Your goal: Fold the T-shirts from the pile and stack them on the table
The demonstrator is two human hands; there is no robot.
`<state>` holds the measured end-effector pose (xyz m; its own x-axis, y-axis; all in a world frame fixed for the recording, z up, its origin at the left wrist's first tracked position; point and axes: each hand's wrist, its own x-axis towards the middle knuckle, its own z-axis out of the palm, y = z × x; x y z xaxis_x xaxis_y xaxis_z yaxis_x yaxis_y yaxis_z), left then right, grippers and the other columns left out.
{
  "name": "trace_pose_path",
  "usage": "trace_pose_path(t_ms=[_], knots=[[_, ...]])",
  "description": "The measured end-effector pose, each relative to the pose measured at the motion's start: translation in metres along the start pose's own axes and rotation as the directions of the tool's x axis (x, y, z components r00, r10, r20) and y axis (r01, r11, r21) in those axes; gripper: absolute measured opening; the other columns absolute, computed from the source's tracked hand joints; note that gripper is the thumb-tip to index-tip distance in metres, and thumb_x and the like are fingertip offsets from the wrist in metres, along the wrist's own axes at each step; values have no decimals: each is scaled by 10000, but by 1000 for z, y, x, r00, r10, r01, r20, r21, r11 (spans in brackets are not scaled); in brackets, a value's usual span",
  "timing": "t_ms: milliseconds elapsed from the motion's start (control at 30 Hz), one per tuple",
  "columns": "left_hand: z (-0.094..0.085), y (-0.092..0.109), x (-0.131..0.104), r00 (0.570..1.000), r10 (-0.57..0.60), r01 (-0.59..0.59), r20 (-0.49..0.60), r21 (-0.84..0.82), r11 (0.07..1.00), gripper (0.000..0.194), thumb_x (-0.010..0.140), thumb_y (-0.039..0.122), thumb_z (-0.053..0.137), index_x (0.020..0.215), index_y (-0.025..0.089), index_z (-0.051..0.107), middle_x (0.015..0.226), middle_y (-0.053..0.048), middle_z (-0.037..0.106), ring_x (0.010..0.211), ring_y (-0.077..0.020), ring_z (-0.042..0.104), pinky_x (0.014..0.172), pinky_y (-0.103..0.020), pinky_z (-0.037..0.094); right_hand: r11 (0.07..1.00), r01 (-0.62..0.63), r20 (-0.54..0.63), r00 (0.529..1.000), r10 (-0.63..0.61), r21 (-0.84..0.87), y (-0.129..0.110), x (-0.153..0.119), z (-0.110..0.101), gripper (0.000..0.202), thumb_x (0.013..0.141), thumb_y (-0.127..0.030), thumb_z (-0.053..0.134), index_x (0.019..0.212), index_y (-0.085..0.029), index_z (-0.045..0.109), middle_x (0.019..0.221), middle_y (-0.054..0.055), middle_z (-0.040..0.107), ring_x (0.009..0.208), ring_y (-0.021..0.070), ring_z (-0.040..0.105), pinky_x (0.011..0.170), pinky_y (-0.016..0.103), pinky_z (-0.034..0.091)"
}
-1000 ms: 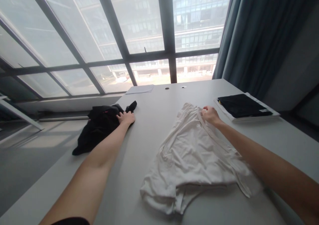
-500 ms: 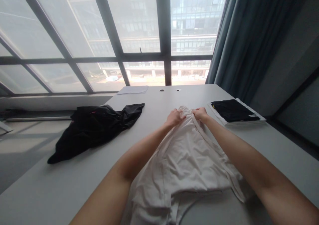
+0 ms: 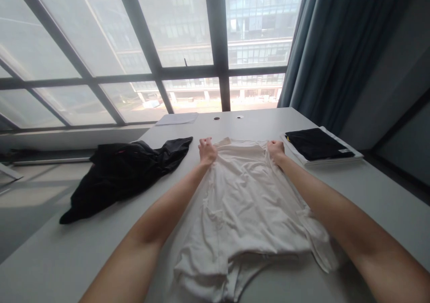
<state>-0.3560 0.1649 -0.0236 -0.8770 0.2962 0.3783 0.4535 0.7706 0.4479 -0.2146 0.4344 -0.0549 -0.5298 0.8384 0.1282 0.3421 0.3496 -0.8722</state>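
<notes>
A white T-shirt (image 3: 251, 191) lies wrinkled on the white table (image 3: 110, 258), its far hem stretched between my two hands. My left hand (image 3: 207, 151) is closed on the far left corner of the shirt, knuckles up. At the far right corner, my right hand (image 3: 276, 150) is closed in a fist on the cloth. The end with the sleeves and neckline is nearest me, where the fabric is bunched and loosely spread.
Left of the shirt lies a crumpled black garment (image 3: 124, 171). To the right is a stack of folded clothes, a black one (image 3: 317, 144) over white cloth (image 3: 312, 162). Papers (image 3: 177, 118) rest at the far left edge. Beyond are windows and a dark blue curtain (image 3: 322, 48).
My hands have moved apart, left hand to the left and right hand slightly right. The shirt's far end, gathered before, is now spread wide and flatter.
</notes>
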Motion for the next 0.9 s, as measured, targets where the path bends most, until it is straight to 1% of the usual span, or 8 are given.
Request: trace_pose_path(t_ms=[67,167,233,367,567,700,800,900], knots=[[4,13,-12,979,205,-205,-9,0,979,492,900,76,491,1359,217,598,1387,-131,544,1238,-285,565,1061,-403,454,1000,-14,0,1000,14,-9,-2,2,2,337,789,-302,627,1078,-141,691,864,71,711,786,201,645,703,265,517],[15,34,-25,891,420,-423,170,-22,906,385,954,129,458,1256,226,676,1293,-98,626,1193,-250,590,1061,-363,457,1000,9,31,999,-9,-10,-6,7,0,569,691,-187,670,1259,-155,648,1047,88,736,874,203,675,790,270,538],[23,38,-28,872,420,-429,250,-19,903,354,984,217,474,1280,220,668,1298,-92,645,1187,-241,601,1066,-353,454,999,33,39,999,-32,-13,-8,12,-4,586,668,-131,629,1251,-158,671,1067,89,743,911,215,688,834,278,539],[32,19,-21,899,355,-375,258,30,927,395,1000,347,500,1363,243,615,1397,-76,611,1302,-248,540,1135,-380,393,999,36,-37,999,-38,-34,-4,23,-14,531,700,-128,549,1209,-131,702,1094,115,745,1005,250,690,895,303,532],[28,-18,20,963,149,-180,224,127,975,380,1027,362,432,1328,247,633,1358,-98,633,1303,-254,536,1107,-391,412,994,-28,-78,997,20,-101,17,26,-20,344,732,-160,535,999,-139,752,986,142,757,951,287,702,855,350,549],[21,-26,38,982,44,-79,184,183,980,380,998,259,439,1307,169,641,1305,-181,638,1294,-341,533,1071,-514,427,992,17,-73,997,-26,-124,22,25,-21,473,739,-143,523,1170,-105,714,1184,170,725,1114,286,673,985,363,510],[21,-19,34,977,133,-160,166,159,974,456,980,184,417,1409,166,572,1402,-181,575,1340,-325,494,1114,-487,393,985,114,-24,993,-118,-127,19,25,-19,649,704,-130,538,1345,-77,622,1382,159,636,1306,271,566,1109,348,427],[27,-9,25,922,298,-328,248,88,941,452,987,225,442,1419,247,575,1422,-95,587,1328,-249,516,1148,-375,373,945,301,12,953,-302,-123,12,26,-15,766,694,-138,537,1444,14,507,1511,203,511,1435,277,430,1203,366,315]])
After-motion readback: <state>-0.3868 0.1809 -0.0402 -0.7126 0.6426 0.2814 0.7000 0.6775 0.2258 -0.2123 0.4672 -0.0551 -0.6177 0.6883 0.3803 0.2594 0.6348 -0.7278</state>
